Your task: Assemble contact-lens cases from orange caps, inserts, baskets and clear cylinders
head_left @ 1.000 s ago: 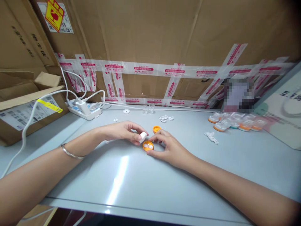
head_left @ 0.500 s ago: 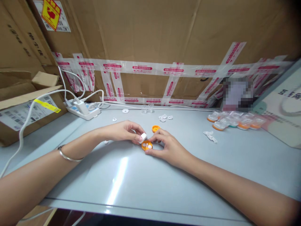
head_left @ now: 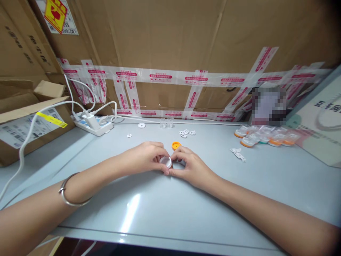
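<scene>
Between my hands, a white round cap (head_left: 166, 162) sits over an orange round base, of which only a sliver shows at the right. My left hand (head_left: 154, 156) pinches the cap from the left with thumb and fingers. My right hand (head_left: 188, 164) curls round the base from the right, thumb and fingertips at its edge. The small white parts inside the base are hidden under the cap. Just behind my fingers lies another orange round base (head_left: 176, 146), open side up.
Small white plates (head_left: 184, 133), clear cups (head_left: 166, 123), a white disc (head_left: 141, 125) and a small white peg piece (head_left: 129, 135) lie farther back. Capped clear pieces (head_left: 263, 135) and more white plates (head_left: 238, 154) are at right. A power strip (head_left: 93, 125) stands left, cartons behind.
My left hand has moved slightly right and down, bringing the white cap from beside the orange base onto its top. My right hand has stayed at the base.
</scene>
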Motion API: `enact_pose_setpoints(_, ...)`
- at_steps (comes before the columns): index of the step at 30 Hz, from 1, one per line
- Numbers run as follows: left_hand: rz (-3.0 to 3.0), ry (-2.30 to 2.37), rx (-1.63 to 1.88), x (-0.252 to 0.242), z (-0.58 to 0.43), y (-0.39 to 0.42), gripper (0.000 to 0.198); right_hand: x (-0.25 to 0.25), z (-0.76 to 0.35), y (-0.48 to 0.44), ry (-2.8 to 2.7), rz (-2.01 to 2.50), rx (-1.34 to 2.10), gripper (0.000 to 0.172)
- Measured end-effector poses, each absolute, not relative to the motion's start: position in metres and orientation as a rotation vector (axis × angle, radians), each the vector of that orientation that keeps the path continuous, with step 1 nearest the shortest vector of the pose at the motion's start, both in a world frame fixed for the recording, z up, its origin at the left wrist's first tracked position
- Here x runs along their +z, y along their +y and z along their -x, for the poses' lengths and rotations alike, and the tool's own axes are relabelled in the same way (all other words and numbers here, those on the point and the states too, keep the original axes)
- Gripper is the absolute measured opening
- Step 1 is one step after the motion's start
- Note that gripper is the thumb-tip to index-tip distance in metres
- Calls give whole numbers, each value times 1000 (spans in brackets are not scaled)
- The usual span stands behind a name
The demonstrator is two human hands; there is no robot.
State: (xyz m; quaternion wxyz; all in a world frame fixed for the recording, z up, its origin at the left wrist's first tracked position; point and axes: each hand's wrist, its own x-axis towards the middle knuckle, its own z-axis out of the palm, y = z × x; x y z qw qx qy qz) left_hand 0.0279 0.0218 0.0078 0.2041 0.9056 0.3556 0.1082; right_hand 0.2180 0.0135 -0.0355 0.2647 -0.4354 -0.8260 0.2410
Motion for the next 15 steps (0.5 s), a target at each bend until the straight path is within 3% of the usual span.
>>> enact_pose_setpoints(6, -2648, 943, 283, 1, -27, 25, 25, -35, -222, 19, -2228, 1143, 819, 29)
enact_pose_setpoints(15, -2645, 952, 236, 1, -29, 22, 21, -36, -223, 19, -2194, 1129, 862, 21)
